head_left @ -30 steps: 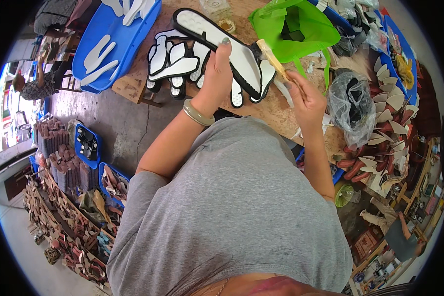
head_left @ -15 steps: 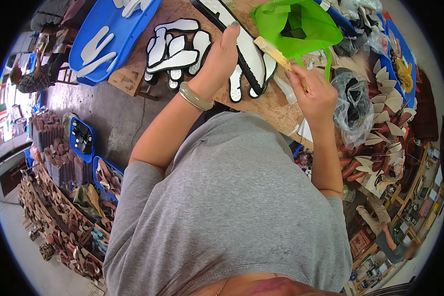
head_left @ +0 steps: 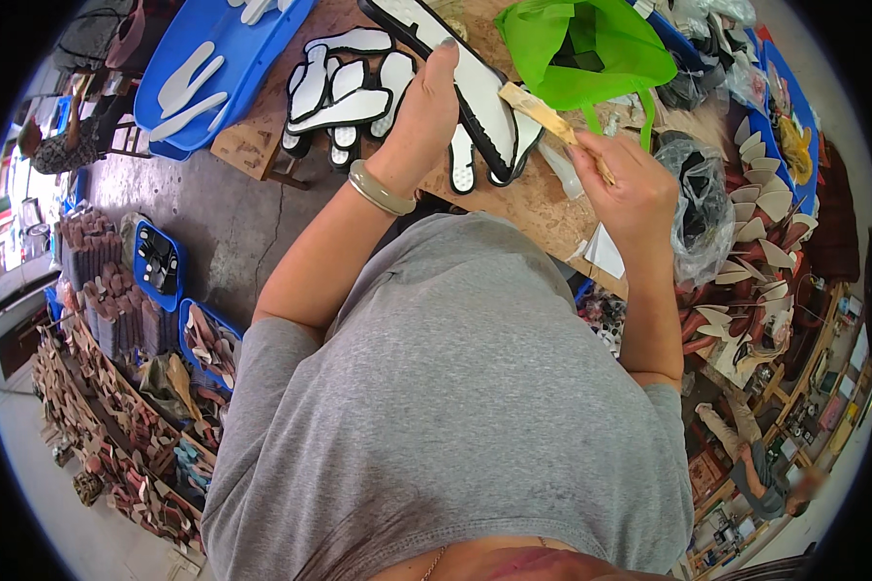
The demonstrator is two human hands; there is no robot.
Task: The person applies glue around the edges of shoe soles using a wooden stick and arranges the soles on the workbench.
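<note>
My left hand (head_left: 424, 116) is closed round a long shoe sole (head_left: 482, 105), white on its face with a black rim, held tilted above the table. In my right hand (head_left: 632, 184) is a yellowish wooden brush (head_left: 541, 110), gripped by its handle. The brush's pale end points left and lies close to the sole's right edge; whether it touches I cannot tell. More white soles with black edges lie in a pile (head_left: 344, 102) left of my left hand. Another sole (head_left: 463, 165) lies on the table beneath the held one.
A green bag (head_left: 649, 66) stands open beyond my right hand. At the far left, a blue tray (head_left: 247, 73) holds loose white insoles. A clear plastic bag (head_left: 693, 208) sits right of my right hand. The wooden table (head_left: 543, 218) has its near edge before me.
My right hand has shifted slightly right and down with the brush. The sole in my left hand has moved a little left and up.
</note>
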